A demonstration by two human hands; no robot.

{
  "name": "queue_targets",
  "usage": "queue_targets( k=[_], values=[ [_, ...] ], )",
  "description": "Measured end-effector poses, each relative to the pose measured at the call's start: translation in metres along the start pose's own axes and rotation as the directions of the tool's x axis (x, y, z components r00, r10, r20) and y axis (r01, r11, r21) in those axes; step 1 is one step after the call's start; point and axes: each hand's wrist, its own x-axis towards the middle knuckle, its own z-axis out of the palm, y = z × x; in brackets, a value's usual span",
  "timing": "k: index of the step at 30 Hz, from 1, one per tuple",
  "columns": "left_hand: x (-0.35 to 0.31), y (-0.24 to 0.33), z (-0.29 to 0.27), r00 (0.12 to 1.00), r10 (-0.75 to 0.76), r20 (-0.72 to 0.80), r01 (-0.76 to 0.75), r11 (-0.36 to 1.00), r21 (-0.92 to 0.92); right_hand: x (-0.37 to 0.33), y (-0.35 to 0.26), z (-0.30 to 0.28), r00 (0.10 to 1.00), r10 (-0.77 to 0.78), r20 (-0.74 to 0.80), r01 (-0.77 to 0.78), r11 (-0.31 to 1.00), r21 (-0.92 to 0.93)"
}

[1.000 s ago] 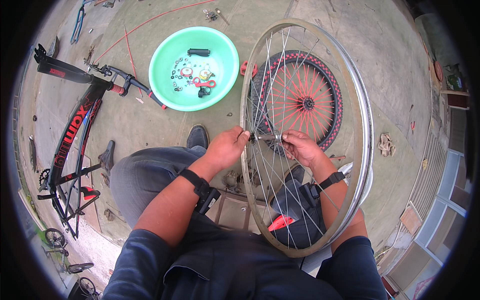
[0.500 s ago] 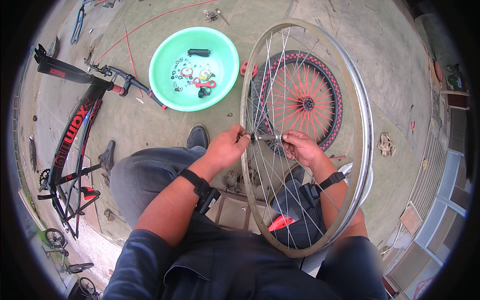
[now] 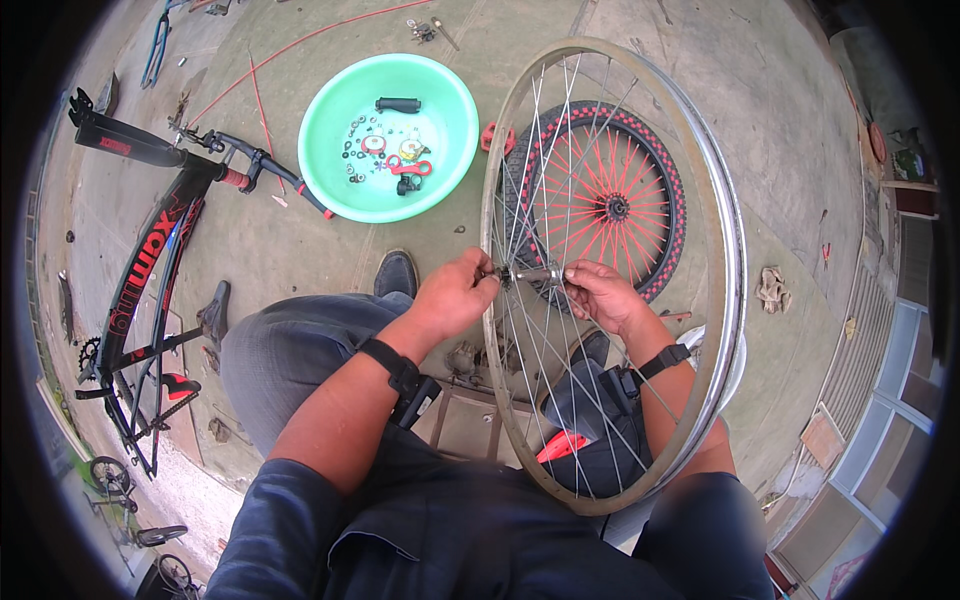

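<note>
A bare bicycle wheel with silver spokes and a dull metal rim (image 3: 735,255) stands upright in front of me, without a tyre. My left hand (image 3: 455,292) pinches the left end of its hub (image 3: 535,275), where a small dark part shows at the axle. On the hub's other side, between the spokes and rim, the fingers of my right hand (image 3: 604,296) are closed around the axle's right end. My fingertips hide the exact parts they grip. Both wrists wear dark straps with small black devices.
Beyond the rim lies a second wheel with red spokes and a black-and-red tyre (image 3: 680,215). A mint-green basin (image 3: 450,190) holds small bike parts and a black grip. At the left stands a black-and-red bike frame (image 3: 150,235). A crumpled rag (image 3: 772,289) lies at the right.
</note>
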Motion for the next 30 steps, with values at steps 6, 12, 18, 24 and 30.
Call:
queue_targets(
  k=[6, 12, 18, 24, 30],
  values=[
    [0.0042, -0.0010, -0.0025, 0.997, -0.037, 0.065, 0.035, 0.999, 0.034, 0.0016, 0.0012, 0.0010, 1.000, -0.002, -0.020, 0.002, 1.000, 0.008],
    [0.0000, 0.0026, -0.0007, 0.999, -0.039, 0.003, 0.039, 0.999, -0.013, 0.0005, 0.0000, 0.0018, 1.000, 0.009, -0.018, -0.008, 0.999, 0.031],
    [0.0028, 0.0007, -0.0021, 1.000, 0.002, 0.014, -0.003, 0.997, 0.081, -0.0003, -0.0002, 0.0007, 1.000, 0.000, 0.011, 0.000, 1.000, 0.031],
    [0.0006, 0.0018, -0.0004, 0.999, 0.015, -0.030, -0.014, 1.000, 0.026, -0.0005, 0.0000, -0.0005, 1.000, -0.004, 0.029, 0.003, 0.999, 0.053],
    [0.0022, 0.0003, -0.0010, 1.000, -0.012, -0.001, 0.012, 0.999, 0.035, -0.0016, 0.0001, 0.0005, 1.000, 0.004, 0.012, -0.005, 0.997, 0.076]
  ],
)
